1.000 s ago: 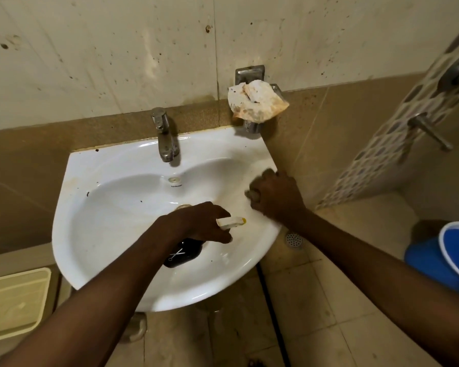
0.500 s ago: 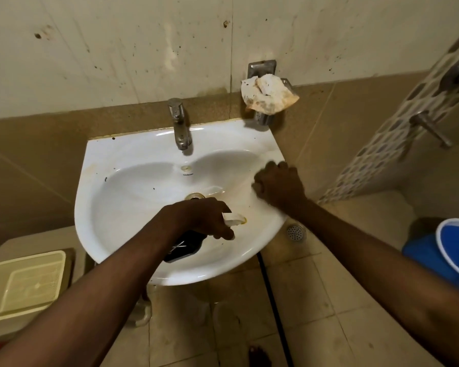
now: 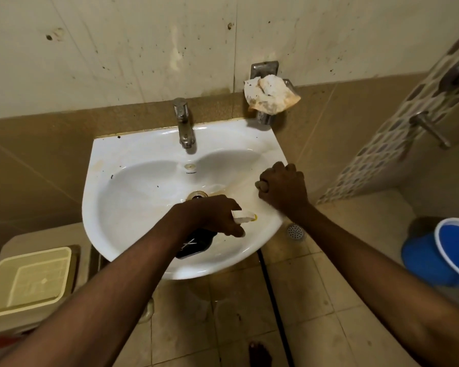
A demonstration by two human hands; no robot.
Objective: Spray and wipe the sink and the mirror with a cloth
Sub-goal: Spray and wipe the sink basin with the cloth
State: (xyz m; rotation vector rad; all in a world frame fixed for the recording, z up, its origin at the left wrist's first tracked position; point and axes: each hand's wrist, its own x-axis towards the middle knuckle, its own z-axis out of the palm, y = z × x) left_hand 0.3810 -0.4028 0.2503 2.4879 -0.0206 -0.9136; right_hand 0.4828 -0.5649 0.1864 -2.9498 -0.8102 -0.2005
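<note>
The white sink (image 3: 133, 181) hangs on the brown tiled wall, with a metal tap (image 3: 183, 123) at the middle of its back edge and the drain (image 3: 196, 195) at the bottom of its bowl; the left hand (image 3: 210, 215) hovers over the front of the bowl, just in front of the drain, its fingers curled round the neck of a spray bottle (image 3: 196, 242); the bottle's dark body tilts down under the wrist toward the sink's front rim, and its white nozzle (image 3: 243, 216) with a yellow tip sticks out past the fingers toward the sink's right rim; the right hand (image 3: 282, 188) rests on that right rim, clenched into a fist, and only a small brownish bit shows at its fingertips, so I cannot tell whether a cloth is inside it; a brownish stain runs across the bowl from the drain to that hand; above the sink's back right corner a metal holder (image 3: 265, 68) on the wall carries a crumpled, stained rag (image 3: 270, 96); on the floor to the left of the sink stands a cream bin (image 3: 27, 282) with a flat lid; well to the right of the sink sits a blue bucket (image 3: 421, 260); a black hose (image 3: 276, 308) runs down the floor tiles from under the sink's front right edge.
</note>
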